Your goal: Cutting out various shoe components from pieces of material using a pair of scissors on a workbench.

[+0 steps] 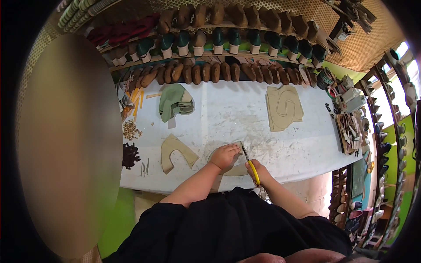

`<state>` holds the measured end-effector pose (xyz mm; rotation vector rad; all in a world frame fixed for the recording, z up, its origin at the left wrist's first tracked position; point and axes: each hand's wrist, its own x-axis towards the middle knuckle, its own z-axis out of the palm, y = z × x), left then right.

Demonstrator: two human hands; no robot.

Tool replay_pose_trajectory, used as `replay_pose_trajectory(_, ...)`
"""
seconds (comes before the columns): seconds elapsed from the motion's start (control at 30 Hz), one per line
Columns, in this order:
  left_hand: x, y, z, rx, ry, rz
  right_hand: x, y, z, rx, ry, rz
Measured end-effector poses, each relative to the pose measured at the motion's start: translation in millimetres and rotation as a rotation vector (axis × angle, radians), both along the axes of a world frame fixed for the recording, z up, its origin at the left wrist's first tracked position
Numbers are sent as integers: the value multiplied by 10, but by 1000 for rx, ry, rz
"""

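Note:
My right hand (258,171) is closed round the yellow handles of a pair of scissors (253,170). The dark blades point away from me and to the left, beside the fingertips of my left hand (226,156). That hand grips a beige shoe-upper piece (237,170), part of which shows between my forearms; the rest is hidden under the fingers. Whether the blades touch the piece, I cannot tell. A curved, arch-shaped beige piece (172,151) lies to the left. At the far right of the table is a larger beige sheet (285,108) with curved outlines on it.
Green cut pieces (173,101) lie in a stack on the white tabletop (237,98). Small gold-coloured bits (130,130) and dark strips (130,155) sit at the left edge. Behind stand racks of shoe lasts (226,72) and green heeled shoes (218,40). Templates (346,131) crowd the right.

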<state>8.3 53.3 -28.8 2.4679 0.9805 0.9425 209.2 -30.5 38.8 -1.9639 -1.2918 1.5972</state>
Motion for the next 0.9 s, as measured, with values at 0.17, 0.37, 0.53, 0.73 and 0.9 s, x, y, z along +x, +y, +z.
replay_pose_trajectory(0.17, -10, 10, -24, 24, 24, -11, 54, 17, -42, -59, 42, -12)
replay_pose_trajectory(0.37, -1, 16, -12, 56, 52, -26, 123, 111, -178, -41, 8, 30)
replay_pose_trajectory(0.53, 8, 17, -17, 57, 54, -23, 188, 137, -323, 48, -78, 82)
replay_pose_trajectory(0.73, -17, 16, -26, 95, 89, -32, 211, 136, -173, 217, -100, 128)
replay_pose_trajectory(0.9, -21, 9, -12, 44, 81, -45, 260, 166, -12, 54, 79, 87)
